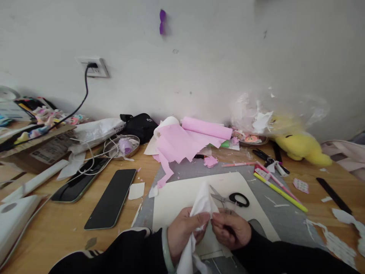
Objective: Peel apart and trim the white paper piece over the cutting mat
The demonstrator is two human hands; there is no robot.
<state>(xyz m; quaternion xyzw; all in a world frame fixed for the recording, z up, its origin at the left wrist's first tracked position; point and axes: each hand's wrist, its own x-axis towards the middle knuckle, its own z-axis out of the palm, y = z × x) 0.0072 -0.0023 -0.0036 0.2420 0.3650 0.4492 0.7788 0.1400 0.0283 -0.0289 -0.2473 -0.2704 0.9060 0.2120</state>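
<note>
A soft white sheet, cloth or crepe paper, stands folded to a peak in front of me, its lower end hanging down past my wrist. My left hand is closed around it, thumb on top. Close beside it, my right hand pinches at the sheet's right edge with thumb and forefinger; the other fingers are curled in. Just beyond the hands, black-handled scissors lie with blades apart on a cream sheet of paper, which rests on a grey mat.
Pink crepe paper lies at the back by the wall. Left are two phones, a cardboard box and a white cable. Right are a yellow stick, a black strip, a yellow plush toy and paper scraps.
</note>
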